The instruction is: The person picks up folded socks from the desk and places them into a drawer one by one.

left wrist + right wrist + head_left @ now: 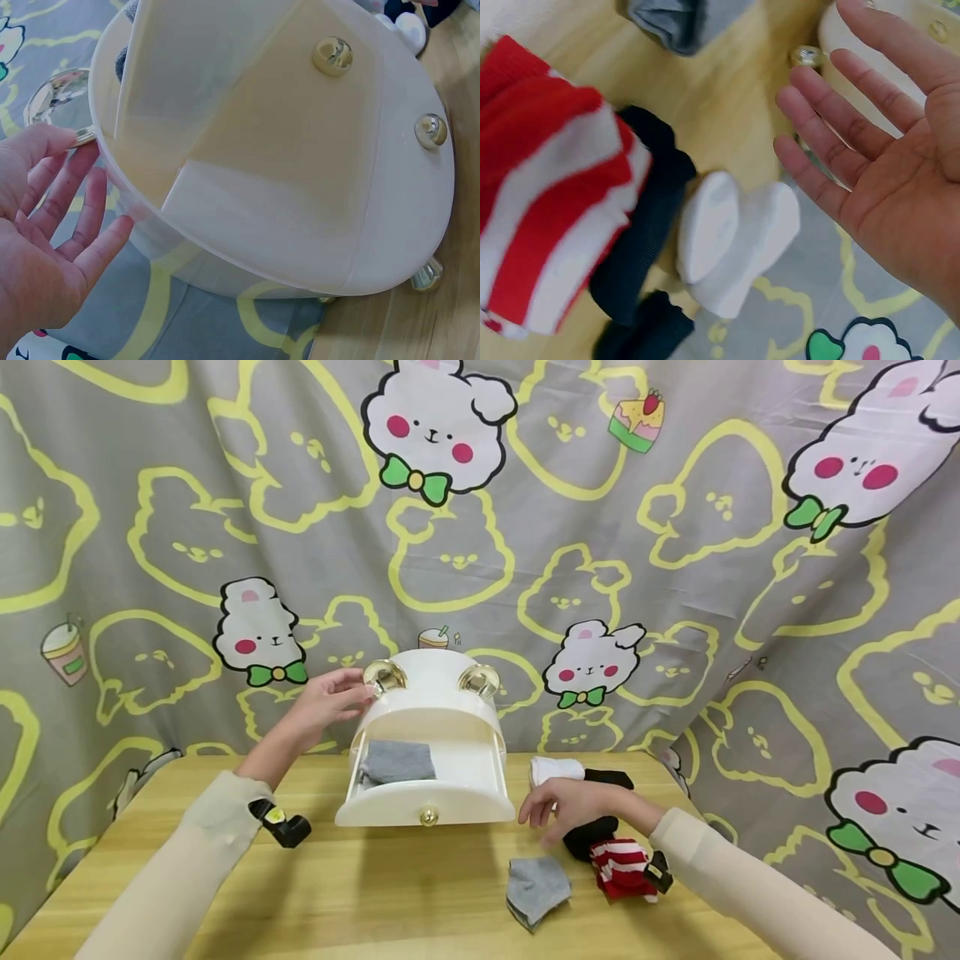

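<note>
A white storage box (442,672) with round gold ears stands on the table, its drawer (468,802) pulled out and a gold knob (428,816) on the front. Folded grey socks (397,762) lie in the drawer's left part. My left hand (330,697) pinches the edge of the left gold ear (86,135) between thumb and index finger, other fingers spread loosely. My right hand (573,806) hovers with relaxed fingers, holding nothing, right of the drawer. Beside it are white socks (735,240), black socks (649,217), red-and-white striped socks (562,195) and another grey pair (537,891).
The wooden table (315,893) runs toward me under both arms. Behind it hangs a grey patterned curtain (465,577), close at the back of the box. Short gold feet (427,275) support the box.
</note>
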Demonstrator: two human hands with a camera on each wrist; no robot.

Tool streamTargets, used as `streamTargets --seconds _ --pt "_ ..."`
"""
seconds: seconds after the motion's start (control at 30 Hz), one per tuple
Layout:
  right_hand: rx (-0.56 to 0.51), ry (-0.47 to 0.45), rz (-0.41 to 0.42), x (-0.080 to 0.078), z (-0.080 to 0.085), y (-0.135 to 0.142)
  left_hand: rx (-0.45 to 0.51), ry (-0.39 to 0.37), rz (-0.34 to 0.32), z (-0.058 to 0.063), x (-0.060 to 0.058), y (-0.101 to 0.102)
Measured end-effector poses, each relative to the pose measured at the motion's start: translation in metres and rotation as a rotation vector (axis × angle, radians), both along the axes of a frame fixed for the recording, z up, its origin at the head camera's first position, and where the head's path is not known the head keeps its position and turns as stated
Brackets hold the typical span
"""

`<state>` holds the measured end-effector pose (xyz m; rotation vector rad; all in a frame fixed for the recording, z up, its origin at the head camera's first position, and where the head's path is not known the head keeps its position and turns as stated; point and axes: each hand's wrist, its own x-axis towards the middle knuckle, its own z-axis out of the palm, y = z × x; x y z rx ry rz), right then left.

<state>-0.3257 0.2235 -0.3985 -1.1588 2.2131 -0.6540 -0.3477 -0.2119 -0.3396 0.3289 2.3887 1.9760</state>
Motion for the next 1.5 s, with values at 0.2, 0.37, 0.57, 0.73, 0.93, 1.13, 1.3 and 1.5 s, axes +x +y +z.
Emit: streamTargets --seconds 0.2,0.37,0.57,0.73,0.93,1.13,1.3,1.5 --pt "0.016 -0.004 0.008 0.003 -0.019 -0.001 -0.003 -0.011 -0.003 0.000 -0.001 0.000" --pt "0.043 -0.014 -0.026 0.005 -0.030 -0.002 -0.007 -0.009 0.001 0.000 -0.001 -0.001" --pt "0.065 -0.006 -0.022 0.004 -0.034 -0.004 -0.007 -0.002 0.005 0.003 -0.003 -0.001" --pt "0.079 -0.008 -0.019 0.003 -0.038 -0.006 -0.011 -0.004 0.016 0.004 -0.005 -0.001" --pt "0.087 -0.082 -0.073 0.006 -0.044 -0.008 -0.001 -0.022 0.008 0.004 -0.004 -0.001" --pt "0.076 -0.064 -0.042 0.007 -0.048 -0.010 0.000 -0.021 0.005 0.005 -0.003 -0.001" --pt "0.065 -0.040 -0.015 0.007 -0.052 -0.010 0.006 -0.025 0.004 0.005 -0.003 -0.001" --pt "0.046 -0.059 -0.003 0.007 -0.055 -0.010 0.001 -0.026 0.004 0.004 -0.002 -0.001"
